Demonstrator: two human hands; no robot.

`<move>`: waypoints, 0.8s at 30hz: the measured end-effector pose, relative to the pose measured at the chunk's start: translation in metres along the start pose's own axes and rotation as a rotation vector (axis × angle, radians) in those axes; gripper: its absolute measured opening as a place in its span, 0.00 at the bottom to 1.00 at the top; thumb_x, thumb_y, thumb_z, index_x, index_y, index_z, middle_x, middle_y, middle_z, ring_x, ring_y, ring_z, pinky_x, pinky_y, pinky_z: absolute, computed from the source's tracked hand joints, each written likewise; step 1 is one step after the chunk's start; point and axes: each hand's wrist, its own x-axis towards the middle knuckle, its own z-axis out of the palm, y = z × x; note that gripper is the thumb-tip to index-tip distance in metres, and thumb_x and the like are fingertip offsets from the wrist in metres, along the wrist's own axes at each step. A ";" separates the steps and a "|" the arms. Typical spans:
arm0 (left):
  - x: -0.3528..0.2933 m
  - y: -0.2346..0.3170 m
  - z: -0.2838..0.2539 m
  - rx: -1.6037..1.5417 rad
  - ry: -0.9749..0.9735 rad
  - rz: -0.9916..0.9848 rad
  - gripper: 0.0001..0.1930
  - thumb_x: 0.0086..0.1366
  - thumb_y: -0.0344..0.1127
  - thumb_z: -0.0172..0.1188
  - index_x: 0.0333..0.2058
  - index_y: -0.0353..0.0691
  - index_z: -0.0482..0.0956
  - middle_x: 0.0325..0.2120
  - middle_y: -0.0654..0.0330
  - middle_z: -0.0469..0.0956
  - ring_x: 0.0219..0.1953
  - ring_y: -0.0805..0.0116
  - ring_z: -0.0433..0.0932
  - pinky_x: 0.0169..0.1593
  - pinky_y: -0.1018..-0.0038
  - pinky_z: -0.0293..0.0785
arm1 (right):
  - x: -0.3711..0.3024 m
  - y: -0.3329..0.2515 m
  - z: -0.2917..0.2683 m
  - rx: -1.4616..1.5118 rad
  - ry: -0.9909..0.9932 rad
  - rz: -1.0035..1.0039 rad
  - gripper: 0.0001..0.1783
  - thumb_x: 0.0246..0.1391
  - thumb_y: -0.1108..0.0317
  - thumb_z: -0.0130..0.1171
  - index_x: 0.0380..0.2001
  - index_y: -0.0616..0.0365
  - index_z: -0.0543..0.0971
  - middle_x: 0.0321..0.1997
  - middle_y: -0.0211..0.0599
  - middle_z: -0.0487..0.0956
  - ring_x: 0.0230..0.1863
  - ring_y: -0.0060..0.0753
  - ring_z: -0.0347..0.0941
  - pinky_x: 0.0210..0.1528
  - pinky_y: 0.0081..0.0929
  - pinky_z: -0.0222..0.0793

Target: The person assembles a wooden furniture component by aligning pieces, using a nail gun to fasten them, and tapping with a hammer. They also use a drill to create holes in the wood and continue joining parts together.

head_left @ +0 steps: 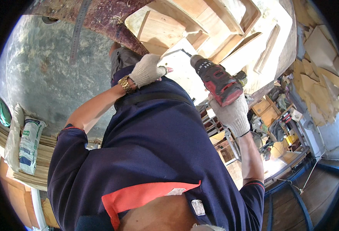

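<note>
From here, the white-knit-gloved right hand point(231, 113) has its fingers clamped round a red-and-black cordless drill point(218, 80) over a pale flat panel point(184, 76), where a slanted push could skid its thin dark bit point(186, 52) toward the matching-gloved left hand point(148, 71), whose fingers' hold I can't tell.

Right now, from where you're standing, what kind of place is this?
Probably a woodworking shop. The gloved right hand holds a red-and-black power drill, a wooden piece with open compartments lies ahead, and what look like thin wood sheets are stacked at the left.
</note>
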 end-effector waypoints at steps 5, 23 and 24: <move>0.002 -0.003 0.001 -0.015 0.009 -0.014 0.20 0.65 0.45 0.67 0.37 0.28 0.83 0.21 0.58 0.82 0.20 0.75 0.81 0.27 0.75 0.77 | 0.002 -0.001 0.001 -0.010 0.018 0.012 0.26 0.49 0.54 0.66 0.47 0.58 0.78 0.39 0.45 0.83 0.40 0.49 0.81 0.43 0.43 0.78; -0.001 0.008 -0.002 0.014 0.065 -0.135 0.22 0.63 0.48 0.69 0.33 0.29 0.83 0.19 0.56 0.81 0.22 0.71 0.82 0.29 0.70 0.77 | 0.018 -0.001 0.023 0.148 0.042 0.103 0.27 0.45 0.51 0.72 0.43 0.61 0.82 0.35 0.47 0.85 0.38 0.48 0.84 0.41 0.41 0.79; 0.000 0.006 -0.001 -0.049 0.050 -0.140 0.23 0.63 0.50 0.68 0.33 0.29 0.83 0.19 0.54 0.81 0.22 0.68 0.83 0.29 0.69 0.78 | 0.011 0.003 0.024 0.084 0.099 0.054 0.29 0.45 0.51 0.72 0.45 0.61 0.81 0.37 0.47 0.85 0.40 0.48 0.83 0.42 0.40 0.79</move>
